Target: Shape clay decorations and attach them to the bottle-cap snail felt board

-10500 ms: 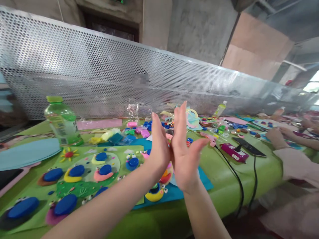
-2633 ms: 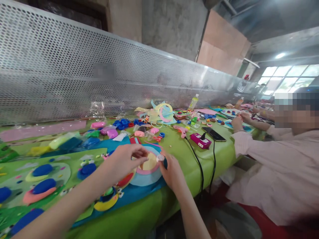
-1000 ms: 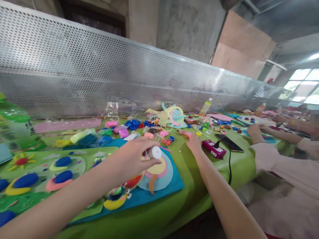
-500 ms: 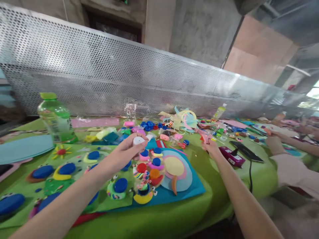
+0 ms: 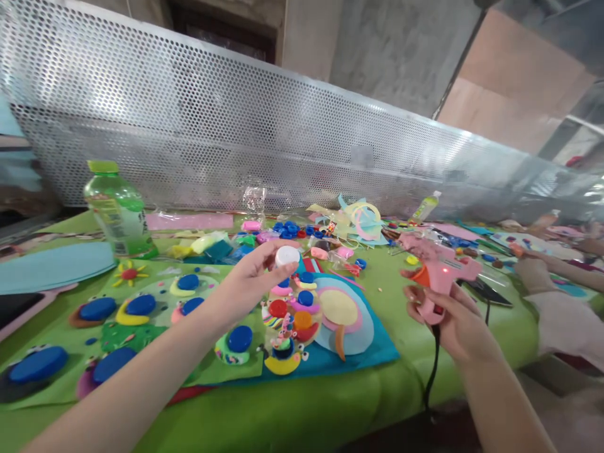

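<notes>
Between the thumb and fingers of my left hand [image 5: 264, 270] is a white bottle cap [image 5: 287, 255], held above the craft sheets. My right hand [image 5: 448, 321] grips a pink glue gun [image 5: 441, 274] with an orange trigger and a small lit red light; its black cord hangs down. Below my left hand, snail figures of clay and bottle caps crowd the blue sheet [image 5: 377, 352], such as one with a yellow body [image 5: 283, 363]. A pale blue paper shape [image 5: 363, 321] with a cream circle [image 5: 335, 307] lies beside them. More snails with blue caps [image 5: 240, 338] sit on the green sheet [image 5: 202, 371].
A green-capped bottle [image 5: 116, 214] stands at the left by pale blue paper [image 5: 56, 267]. Loose blue caps [image 5: 287, 229] and paper scraps [image 5: 363, 220] line the back, before a perforated metal panel [image 5: 212, 138]. Another person's arm [image 5: 557, 274] reaches in from the right.
My right hand has lifted the glue gun off the far part of the table, bringing it nearer and upright. My left hand, still with the white cap, appears slightly further right.
</notes>
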A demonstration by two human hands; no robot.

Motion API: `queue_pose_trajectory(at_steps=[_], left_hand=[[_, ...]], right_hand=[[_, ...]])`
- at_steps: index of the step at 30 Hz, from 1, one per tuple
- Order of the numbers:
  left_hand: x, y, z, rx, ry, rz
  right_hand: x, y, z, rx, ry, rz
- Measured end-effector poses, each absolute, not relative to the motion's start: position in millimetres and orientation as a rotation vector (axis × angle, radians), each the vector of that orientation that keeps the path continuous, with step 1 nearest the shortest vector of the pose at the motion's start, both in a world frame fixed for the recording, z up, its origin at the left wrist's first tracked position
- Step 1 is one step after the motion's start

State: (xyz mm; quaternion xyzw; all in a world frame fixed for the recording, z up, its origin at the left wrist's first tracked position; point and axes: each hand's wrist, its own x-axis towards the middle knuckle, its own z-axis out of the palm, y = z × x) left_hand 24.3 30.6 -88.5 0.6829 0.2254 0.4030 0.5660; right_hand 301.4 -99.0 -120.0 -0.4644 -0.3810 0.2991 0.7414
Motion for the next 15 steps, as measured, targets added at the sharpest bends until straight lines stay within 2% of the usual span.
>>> queue_pose_trajectory(at_steps=[6, 15], left_hand=[[28, 27, -88, 1.32, 0.502, 0.871], [25, 21, -90, 1.437, 0.36, 0.79]], right_hand=[[260, -118, -123, -0.994, -0.989, 0.601], [212, -147, -129, -1.285, -1.24, 0.2]])
